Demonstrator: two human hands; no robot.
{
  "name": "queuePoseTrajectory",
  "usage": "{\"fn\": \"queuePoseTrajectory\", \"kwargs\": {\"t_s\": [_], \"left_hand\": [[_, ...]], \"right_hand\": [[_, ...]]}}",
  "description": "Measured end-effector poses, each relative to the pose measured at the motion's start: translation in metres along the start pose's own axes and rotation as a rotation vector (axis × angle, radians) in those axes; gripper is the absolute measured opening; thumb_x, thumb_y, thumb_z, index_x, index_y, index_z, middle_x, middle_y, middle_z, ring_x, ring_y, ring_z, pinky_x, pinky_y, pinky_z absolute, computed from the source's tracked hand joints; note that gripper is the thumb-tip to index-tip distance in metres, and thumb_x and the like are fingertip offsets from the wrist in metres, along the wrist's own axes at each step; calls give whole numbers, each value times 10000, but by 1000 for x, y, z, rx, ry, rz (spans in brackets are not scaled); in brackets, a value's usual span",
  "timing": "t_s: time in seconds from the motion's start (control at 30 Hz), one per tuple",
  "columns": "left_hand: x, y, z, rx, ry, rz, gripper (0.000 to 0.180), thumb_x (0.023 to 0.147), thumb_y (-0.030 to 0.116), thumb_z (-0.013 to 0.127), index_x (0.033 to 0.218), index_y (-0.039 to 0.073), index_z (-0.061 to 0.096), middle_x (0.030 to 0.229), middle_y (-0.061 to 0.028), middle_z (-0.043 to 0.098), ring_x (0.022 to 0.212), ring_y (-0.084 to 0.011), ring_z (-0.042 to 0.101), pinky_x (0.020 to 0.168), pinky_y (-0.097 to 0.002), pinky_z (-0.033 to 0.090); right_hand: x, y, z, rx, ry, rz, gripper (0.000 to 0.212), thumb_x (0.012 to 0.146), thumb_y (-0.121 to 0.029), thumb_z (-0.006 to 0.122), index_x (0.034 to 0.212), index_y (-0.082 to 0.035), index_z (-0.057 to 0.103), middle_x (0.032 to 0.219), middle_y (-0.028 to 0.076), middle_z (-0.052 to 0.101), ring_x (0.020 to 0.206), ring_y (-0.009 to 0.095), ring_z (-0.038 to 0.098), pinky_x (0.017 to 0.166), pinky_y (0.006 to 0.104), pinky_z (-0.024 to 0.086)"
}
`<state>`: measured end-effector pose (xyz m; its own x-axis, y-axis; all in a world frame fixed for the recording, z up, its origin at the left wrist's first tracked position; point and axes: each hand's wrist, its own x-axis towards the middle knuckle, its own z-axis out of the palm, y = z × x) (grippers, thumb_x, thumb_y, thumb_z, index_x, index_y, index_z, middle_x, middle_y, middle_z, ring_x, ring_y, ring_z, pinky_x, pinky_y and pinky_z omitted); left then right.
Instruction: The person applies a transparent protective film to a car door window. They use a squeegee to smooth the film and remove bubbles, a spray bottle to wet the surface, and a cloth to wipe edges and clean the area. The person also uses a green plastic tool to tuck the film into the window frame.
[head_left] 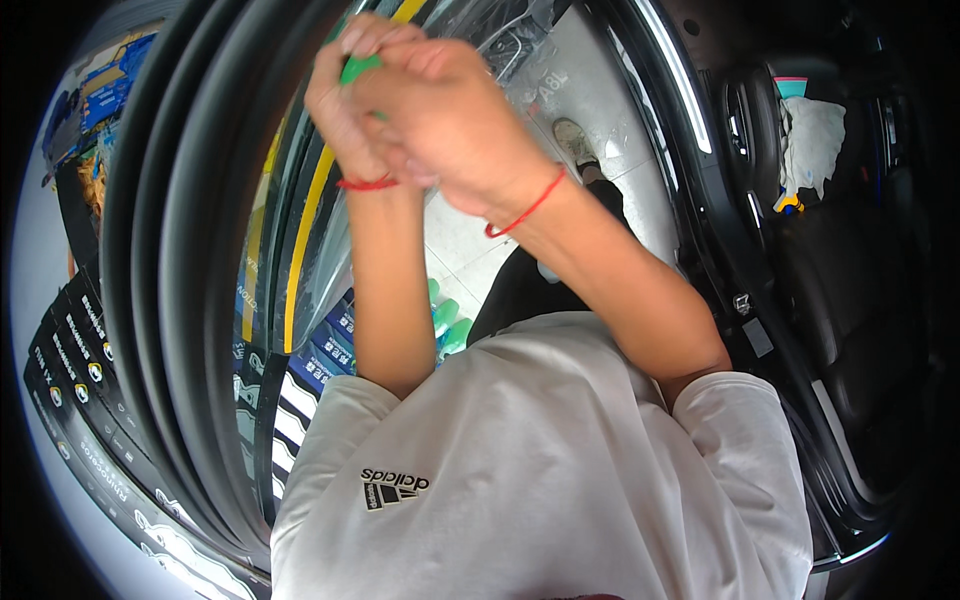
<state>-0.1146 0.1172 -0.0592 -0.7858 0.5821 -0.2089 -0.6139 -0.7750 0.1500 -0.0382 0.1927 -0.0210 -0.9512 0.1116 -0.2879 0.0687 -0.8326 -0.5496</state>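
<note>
My left hand (337, 112) and my right hand (440, 95) are close together at the top, in front of the glass of an open car door, with the right overlapping the left. Both are closed round a small green thing (360, 68), mostly hidden by the fingers and blurred, so its kind cannot be told. Beside the hands stands the door's window pane (325, 225), with a yellow stripe (303, 250) running along it. A red cord circles each wrist.
Left of the pane is the black ribbed door edge (190, 230), with dark printed boxes (85, 400) beyond it. Green-topped bottles (450, 325) stand on the floor. At right are the car's door sill (690, 220) and black seat (860, 270), with a whitish cloth (812, 145).
</note>
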Motion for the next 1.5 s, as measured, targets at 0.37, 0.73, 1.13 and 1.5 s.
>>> {"fn": "queuePoseTrajectory", "kwargs": {"t_s": [0.37,0.73,1.13,1.5], "left_hand": [[-238,141,-59,398,221,350,229,968,146,504,1164,32,533,1093,-90,599,867,-129,609,750,-285,501],[-113,3,27,1949,254,165,465,1068,361,416,958,-35,634,766,-108,665,700,-166,642,595,-318,483],[116,-51,17,2767,94,675,610,997,436,406,740,-19,722,721,-227,682,722,-434,654,735,-501,490],[-52,-39,26,1617,197,474,547,1063,451,395,909,-10,645,718,-111,672,587,-187,621,574,-288,508]], "right_hand": [[-101,230,145,-96,-41,74,36,846,-65,532,825,-46,511,821,128,512,777,272,542,700,405,429],[-85,110,-36,506,-185,514,310,1015,-512,505,1046,-204,527,594,-54,365,430,41,309,396,209,233],[82,9,-107,510,-297,207,375,1028,-451,425,786,-171,483,518,-72,306,386,50,229,382,242,208],[-29,32,-74,-516,-168,-224,449,993,-375,559,764,0,652,592,119,600,549,213,616,558,342,476]]}}
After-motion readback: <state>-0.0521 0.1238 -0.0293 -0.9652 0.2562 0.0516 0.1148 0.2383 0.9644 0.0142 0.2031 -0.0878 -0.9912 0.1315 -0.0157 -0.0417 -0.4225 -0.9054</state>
